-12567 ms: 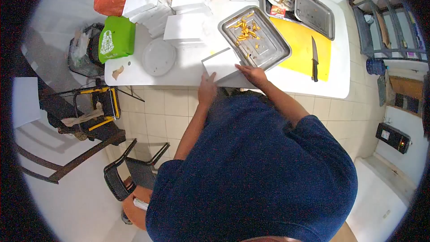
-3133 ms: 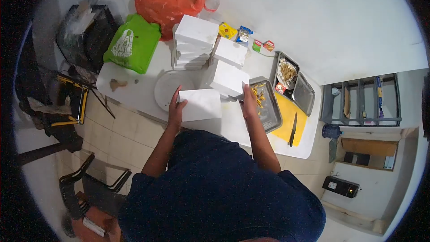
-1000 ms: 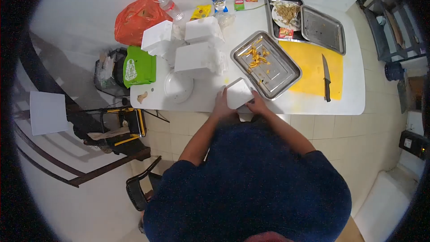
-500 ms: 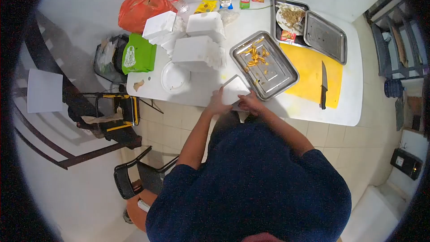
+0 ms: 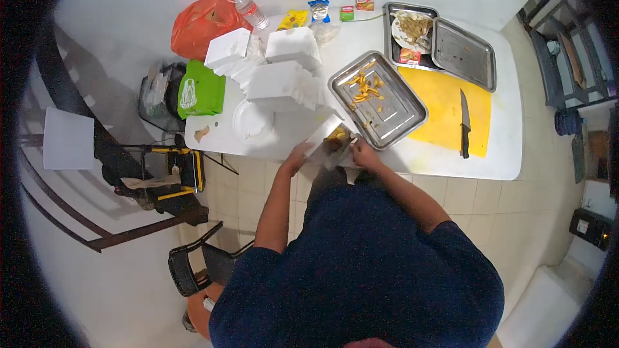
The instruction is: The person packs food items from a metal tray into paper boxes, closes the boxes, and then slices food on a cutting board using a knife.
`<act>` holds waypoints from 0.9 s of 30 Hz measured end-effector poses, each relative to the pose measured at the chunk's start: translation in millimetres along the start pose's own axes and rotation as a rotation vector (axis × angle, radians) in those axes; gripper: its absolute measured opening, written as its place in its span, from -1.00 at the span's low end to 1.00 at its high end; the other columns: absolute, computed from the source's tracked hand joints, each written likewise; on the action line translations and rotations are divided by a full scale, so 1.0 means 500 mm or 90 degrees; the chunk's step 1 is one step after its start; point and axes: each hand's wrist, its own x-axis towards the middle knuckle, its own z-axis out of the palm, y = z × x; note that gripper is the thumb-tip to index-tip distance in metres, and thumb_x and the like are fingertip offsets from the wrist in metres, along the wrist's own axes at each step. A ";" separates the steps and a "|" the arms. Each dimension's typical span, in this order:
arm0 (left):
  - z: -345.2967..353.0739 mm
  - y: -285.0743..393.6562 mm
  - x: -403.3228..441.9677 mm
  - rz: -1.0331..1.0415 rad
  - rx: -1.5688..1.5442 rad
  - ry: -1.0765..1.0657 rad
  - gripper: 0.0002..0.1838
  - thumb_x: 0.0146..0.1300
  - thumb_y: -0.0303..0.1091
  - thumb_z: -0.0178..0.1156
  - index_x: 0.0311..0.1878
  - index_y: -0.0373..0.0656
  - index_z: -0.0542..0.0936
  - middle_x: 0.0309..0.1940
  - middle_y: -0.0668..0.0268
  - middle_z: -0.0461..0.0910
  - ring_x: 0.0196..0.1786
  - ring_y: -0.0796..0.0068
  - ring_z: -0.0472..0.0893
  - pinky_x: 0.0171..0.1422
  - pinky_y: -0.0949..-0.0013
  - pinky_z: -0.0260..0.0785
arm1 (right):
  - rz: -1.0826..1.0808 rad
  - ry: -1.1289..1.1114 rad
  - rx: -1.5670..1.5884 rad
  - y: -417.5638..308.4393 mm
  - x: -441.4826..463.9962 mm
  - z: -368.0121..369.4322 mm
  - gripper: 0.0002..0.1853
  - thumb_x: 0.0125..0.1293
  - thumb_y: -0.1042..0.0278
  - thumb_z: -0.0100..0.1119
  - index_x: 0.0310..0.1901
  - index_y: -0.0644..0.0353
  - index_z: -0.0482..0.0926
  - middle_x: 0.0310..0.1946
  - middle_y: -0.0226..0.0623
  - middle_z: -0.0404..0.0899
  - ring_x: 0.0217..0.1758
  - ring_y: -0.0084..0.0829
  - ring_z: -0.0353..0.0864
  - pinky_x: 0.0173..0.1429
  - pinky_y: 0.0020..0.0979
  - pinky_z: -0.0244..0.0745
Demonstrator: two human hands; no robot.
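Note:
A white takeaway box (image 5: 320, 134) is held at the table's front edge, its top raised and brown and yellow food (image 5: 336, 142) showing inside. My left hand (image 5: 296, 158) is closed on the box's left side. On the other side my right hand (image 5: 365, 154) pinches the box's right edge or flap; blur hides which. Just beyond it lies a metal tray (image 5: 400, 116) with yellow strips of food (image 5: 366, 90) scattered in it.
Stacked white boxes (image 5: 277, 80) and a pile of white plates (image 5: 251, 121) stand to the left. A knife (image 5: 465, 122) rests on a yellow cutting board (image 5: 438, 106) at right. Behind it is another tray (image 5: 464, 55). A green bag (image 5: 201, 89) sits at the left edge.
The takeaway box has gone from closed to open, so its food shows. My left hand has shifted left and down a little; my right hand stays at the box's right side.

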 end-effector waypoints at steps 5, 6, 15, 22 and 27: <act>0.049 0.197 -0.064 -0.207 -0.220 0.093 -0.23 0.23 0.22 0.17 0.38 -0.03 0.28 0.16 0.24 0.49 0.10 0.26 0.54 0.05 0.12 0.44 | -0.254 0.125 -0.210 0.037 -0.002 0.007 -0.30 0.30 0.23 0.20 0.38 0.32 0.15 -0.15 0.20 0.53 -0.26 0.05 0.62 -0.10 -0.08 0.50; 0.050 0.213 -0.066 -0.242 -0.245 0.103 -0.19 0.22 0.25 0.16 0.41 -0.01 0.25 0.17 0.23 0.49 0.12 0.25 0.54 0.06 0.10 0.42 | -0.284 0.129 -0.240 0.045 -0.001 0.008 -0.29 0.29 0.23 0.21 0.37 0.33 0.15 -0.15 0.18 0.54 -0.26 0.05 0.62 -0.10 -0.08 0.50; 0.044 0.222 -0.062 -0.271 -0.305 0.166 -0.11 0.17 0.40 0.10 0.49 0.18 0.17 0.30 0.23 0.37 0.03 0.15 0.53 0.04 0.04 0.36 | -0.197 -0.001 -0.356 0.051 -0.008 -0.020 -0.32 0.25 0.17 0.26 0.29 0.35 0.24 -0.35 0.00 0.61 -0.25 -0.03 0.64 -0.11 -0.12 0.53; 0.039 0.240 -0.068 -0.222 -0.286 0.145 -0.16 0.16 0.39 0.14 0.40 0.10 0.30 0.12 0.32 0.51 -0.06 0.34 0.55 -0.05 0.24 0.37 | -0.205 -0.021 -0.329 -0.044 -0.014 -0.060 -0.55 0.23 0.20 0.27 0.01 0.39 0.50 -0.33 -0.03 0.67 -0.32 -0.20 0.68 -0.18 -0.25 0.57; 0.043 0.231 -0.062 -0.213 -0.301 0.137 -0.26 0.18 0.36 0.14 0.29 0.08 0.43 0.01 0.41 0.58 -0.07 0.45 0.55 -0.04 0.29 0.35 | -0.231 0.080 -0.255 -0.095 0.019 -0.119 -0.67 0.20 0.25 0.21 -0.13 0.36 0.59 -0.35 0.07 0.66 -0.24 -0.04 0.69 -0.11 -0.14 0.57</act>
